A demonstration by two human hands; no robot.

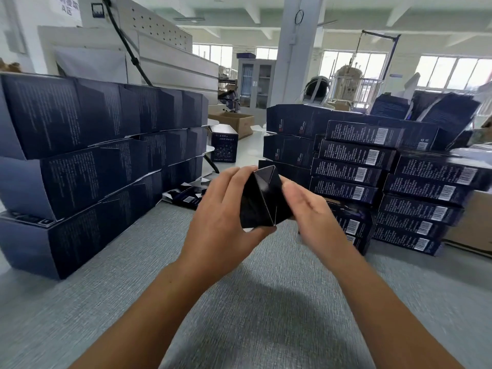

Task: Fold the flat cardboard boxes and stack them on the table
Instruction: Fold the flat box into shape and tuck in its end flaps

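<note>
Dark box [262, 201], half folded, flaps angled, raised at centre; left stack [80, 155] and right stack [415, 182] of folded boxes alongside.

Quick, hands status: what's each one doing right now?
Left hand: grips the dark box, fingers on top, thumb underneath.
Right hand: open, straight fingers against the box's right side; motion-blurred.

A white square pillar [295, 62] rises behind the grey textured desk [266, 302], with a pale glass-doored metal cabinet [255, 83] and a row of bright windows [452, 73] beyond.
</note>
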